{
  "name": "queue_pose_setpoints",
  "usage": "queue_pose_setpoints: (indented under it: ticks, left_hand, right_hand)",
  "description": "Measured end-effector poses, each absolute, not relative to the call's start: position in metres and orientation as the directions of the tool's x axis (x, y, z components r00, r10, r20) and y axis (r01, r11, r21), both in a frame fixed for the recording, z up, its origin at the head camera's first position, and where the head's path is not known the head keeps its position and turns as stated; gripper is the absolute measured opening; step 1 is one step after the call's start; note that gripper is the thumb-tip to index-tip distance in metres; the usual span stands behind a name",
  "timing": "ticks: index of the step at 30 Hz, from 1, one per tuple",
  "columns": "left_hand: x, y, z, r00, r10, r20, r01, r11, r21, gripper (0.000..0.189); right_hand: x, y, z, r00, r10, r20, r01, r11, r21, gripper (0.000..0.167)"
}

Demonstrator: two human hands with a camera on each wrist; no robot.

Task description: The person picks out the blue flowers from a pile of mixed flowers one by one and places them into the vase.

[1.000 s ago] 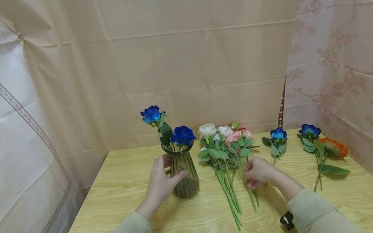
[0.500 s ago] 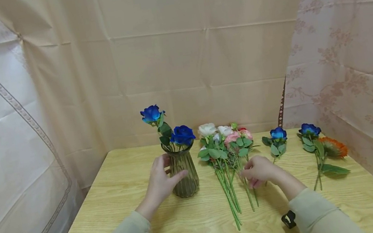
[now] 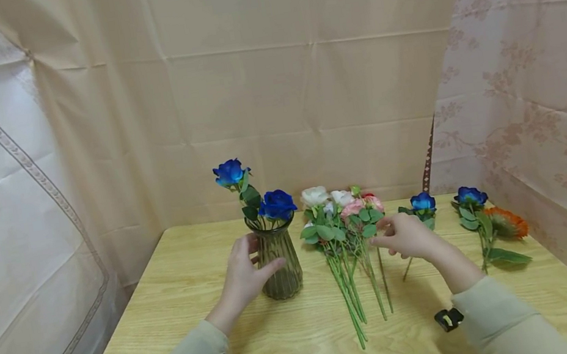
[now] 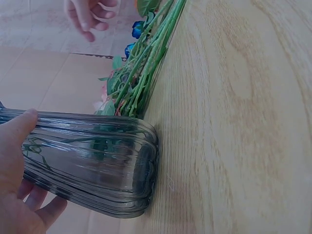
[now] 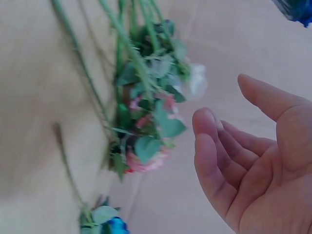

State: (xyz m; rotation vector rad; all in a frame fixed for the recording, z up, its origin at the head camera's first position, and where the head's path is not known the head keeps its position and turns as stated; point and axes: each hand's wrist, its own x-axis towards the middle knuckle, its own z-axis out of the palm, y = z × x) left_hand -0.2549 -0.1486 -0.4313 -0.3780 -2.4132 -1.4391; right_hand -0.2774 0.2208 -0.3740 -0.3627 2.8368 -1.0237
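Observation:
A ribbed smoky glass vase [image 3: 283,270] stands upright on the table, two blue roses [image 3: 277,206] in its mouth. My left hand [image 3: 245,274] grips its side, thumb across the front and fingers behind; the left wrist view shows the same grip on the glass [image 4: 92,165]. Just right of a bunch of white and pink flowers [image 3: 359,214], my right hand [image 3: 411,236] hovers over their stems. In the right wrist view its fingers [image 5: 207,161] are loosely bent, thumb apart, with nothing held.
A loose blue rose [image 3: 423,202] lies partly behind my right hand. Farther right lie another blue rose [image 3: 470,197] and an orange flower [image 3: 508,223]. Green stems [image 3: 354,308] point toward the table's [image 3: 170,306] front. A beige curtain [image 3: 301,75] hangs behind.
My right hand has left the flower stems, lifting and moving right and away from me, its fingers loosening. The left hand and vase stay where they were.

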Motion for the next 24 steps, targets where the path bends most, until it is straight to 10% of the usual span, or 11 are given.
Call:
queue_pose_setpoints:
  ticks: [14,24]
  left_hand:
    - [-0.254,-0.148,-0.430,-0.922,0.062,0.382,0.367,0.454,0.812,0.074]
    - [-0.255,-0.149,-0.432,-0.922,0.067,0.381,0.368,0.452,0.812,0.075]
  right_hand:
    - [-0.263,0.228,-0.332,-0.951,-0.195,0.240,-0.293,0.814,-0.501,0.072]
    - [-0.262,0.236,-0.323,-0.956,-0.116,0.270,-0.228,0.872,-0.432,0.113]
